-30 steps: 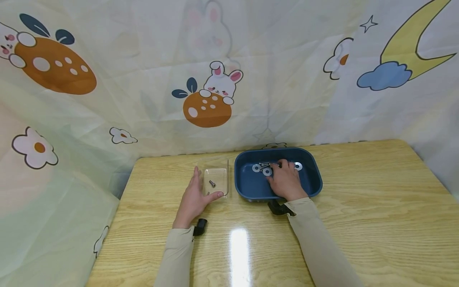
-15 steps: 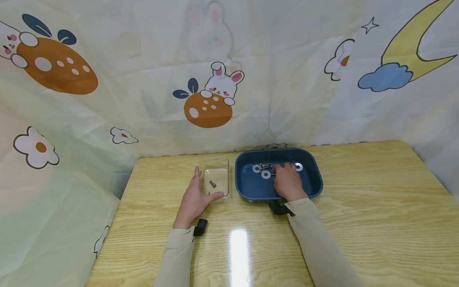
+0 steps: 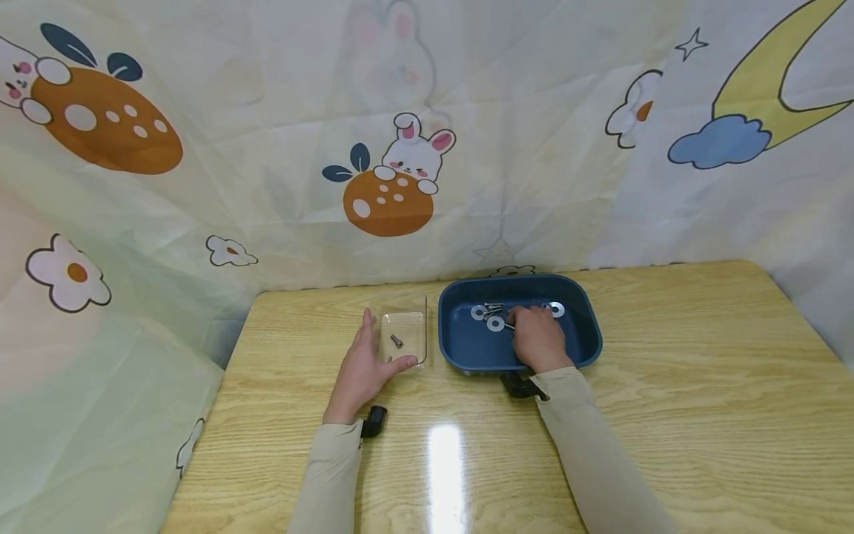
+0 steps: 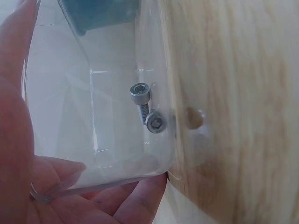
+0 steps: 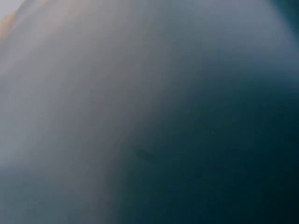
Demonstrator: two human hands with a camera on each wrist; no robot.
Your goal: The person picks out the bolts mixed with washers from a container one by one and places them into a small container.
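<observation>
A clear plastic box (image 3: 415, 326) stands on the table at the left. My left hand (image 3: 356, 378) holds it, with the thumb at its near side and the fingers along its left side. Inside lie two socket head screws (image 4: 140, 94), close together in the left wrist view. My right hand (image 3: 539, 337) reaches into the blue bin (image 3: 467, 356) with its fingers bent down; the fingertips are hidden. To the left of that hand lie several screws (image 3: 492, 307) and a flat washer (image 3: 495, 324). One screw shank (image 3: 510, 326) shows beside the fingers. The right wrist view is a blur.
Another washer (image 3: 478, 312) lies at the left in the bin, and one more washer (image 3: 556, 309) at the right behind my hand. The wooden table (image 3: 694, 386) runs up to a patterned cloth (image 3: 534, 148) at the back.
My right hand has drawn slightly toward me and to the right inside the bin, its fingers more bent. A washer has shifted a little. My left hand and the box stay put.
</observation>
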